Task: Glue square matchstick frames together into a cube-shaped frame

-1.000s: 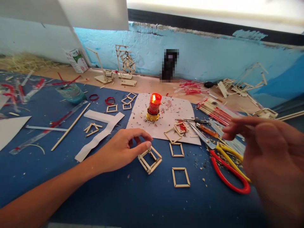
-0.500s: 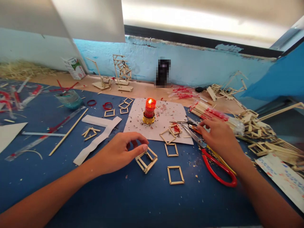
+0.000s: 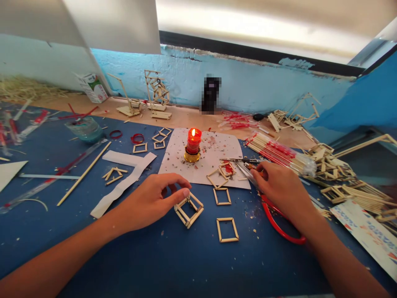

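My left hand (image 3: 155, 196) is left of the middle, its thumb and fingertips closed at the top corner of a small cube-like stick frame (image 3: 194, 217). The frame rests on the blue table. My right hand (image 3: 276, 184) has curled fingers over the red-handled scissors (image 3: 279, 227). A small orange-and-white end shows by its fingertips; the palm hides the rest. Between the hands lie two flat stick squares, an upper square (image 3: 222, 203) and a lower square (image 3: 227, 241). A joined stick frame (image 3: 217, 184) sits at the paper's edge.
A lit red candle (image 3: 194, 141) in a gold base stands on white paper (image 3: 173, 165). Bundled red-tipped sticks (image 3: 276, 151) lie at right near a stick pile (image 3: 336, 165). At left are a glass bowl (image 3: 85, 130), paper strips (image 3: 124, 186) and a long stick (image 3: 83, 174).
My right hand has shifted slightly left and down over the scissors. The yellow length seen beside their handle is out of sight. My left hand stays at the stick frame.
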Demonstrator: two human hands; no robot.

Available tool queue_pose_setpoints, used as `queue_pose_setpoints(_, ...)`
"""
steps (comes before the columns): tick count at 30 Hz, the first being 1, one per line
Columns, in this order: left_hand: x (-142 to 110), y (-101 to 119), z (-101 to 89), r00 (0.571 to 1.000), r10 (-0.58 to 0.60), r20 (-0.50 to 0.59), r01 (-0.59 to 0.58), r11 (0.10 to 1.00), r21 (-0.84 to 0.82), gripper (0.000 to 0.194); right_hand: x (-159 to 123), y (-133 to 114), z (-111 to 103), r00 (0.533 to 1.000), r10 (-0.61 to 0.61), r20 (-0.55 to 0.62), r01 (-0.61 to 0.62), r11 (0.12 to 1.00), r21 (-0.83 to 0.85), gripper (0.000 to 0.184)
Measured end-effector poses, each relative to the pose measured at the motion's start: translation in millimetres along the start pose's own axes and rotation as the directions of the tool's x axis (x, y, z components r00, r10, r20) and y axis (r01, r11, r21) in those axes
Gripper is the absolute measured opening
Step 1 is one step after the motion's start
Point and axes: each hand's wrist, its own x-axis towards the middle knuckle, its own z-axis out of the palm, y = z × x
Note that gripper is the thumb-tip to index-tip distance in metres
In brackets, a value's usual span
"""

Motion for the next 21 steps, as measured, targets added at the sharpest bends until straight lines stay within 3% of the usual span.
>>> queue_pose_setpoints(3, 0.3, -1.1, 0.4, 1.0, -0.005, 0.007, 0.005, 1.0, 0.007, 0.039, -11.4, -17.6, -9.1, 0.976, -0.208, 0.063, 0.2, 0.973, 0.119, 0.02)
queue_pose_setpoints(6, -0.1, -1.7, 1.7, 1.0, 0.004, 0.008, -0.004, 1.0, 0.003, 0.041, -20.3, -33.8, -15.3, 0.895, -0.405, 0.189, 0.35, 0.898, 0.266, 0.02)
queue_pose_setpoints(12, -2.3, -0.5, 1.3, 0.999, 0.028, 0.017, -0.028, 1.0, 0.012, 0.046, -24.2, -43.4, -19.0, 0.841, -0.462, 0.281, 0.335, 0.853, 0.4, 0.016)
queue_pose_setpoints(16, -14.0, 3.0, 9.4, 0.991, 0.102, -0.088, -0.093, 0.991, 0.101, 0.049, -41.7, -45.9, -24.8, 0.779, -0.499, 0.38, 0.304, 0.83, 0.468, 0.02)
queue_pose_setpoints(18, -23.8, 4.4, 21.0, 0.98, 0.107, -0.166, -0.08, 0.983, 0.164, 0.064, -51.7, -47.1, -26.4, 0.774, -0.49, 0.402, 0.292, 0.839, 0.459, 0.029)
queue_pose_setpoints(21, -36.6, 5.1, 44.1, 0.957, 0.083, -0.277, -0.007, 0.964, 0.266, 0.092, -55.6, -46.6, -24.2, 0.805, -0.47, 0.363, 0.285, 0.842, 0.458, 0.033)
